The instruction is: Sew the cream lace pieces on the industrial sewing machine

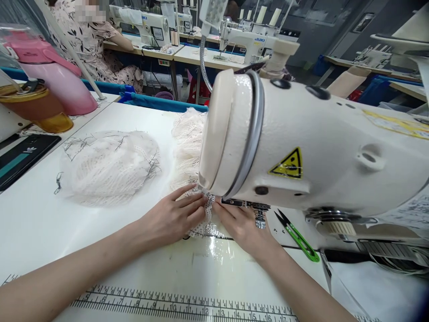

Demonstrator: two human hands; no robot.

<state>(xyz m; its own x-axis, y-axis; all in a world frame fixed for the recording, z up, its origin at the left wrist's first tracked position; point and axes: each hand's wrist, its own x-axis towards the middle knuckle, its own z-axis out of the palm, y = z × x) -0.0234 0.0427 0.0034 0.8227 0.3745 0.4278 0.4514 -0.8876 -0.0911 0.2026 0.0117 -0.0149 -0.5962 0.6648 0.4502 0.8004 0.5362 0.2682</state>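
Note:
My left hand [174,216] lies flat with its fingers stretched out on a strip of white lace [207,223], just under the head of the cream sewing machine [301,143]. My right hand [239,223] rests palm down on the same lace beside the presser foot [258,213], fingers extended toward the needle area. More gathered lace [187,143] trails away behind the machine head. The needle itself is hidden by the machine head.
A pile of white lace pieces [109,167] lies to the left. Green thread snips [296,235] sit right of the presser foot. A pink bottle [53,71], a brown cup [33,107] and a phone [23,156] stand at far left. Another person sits at the back.

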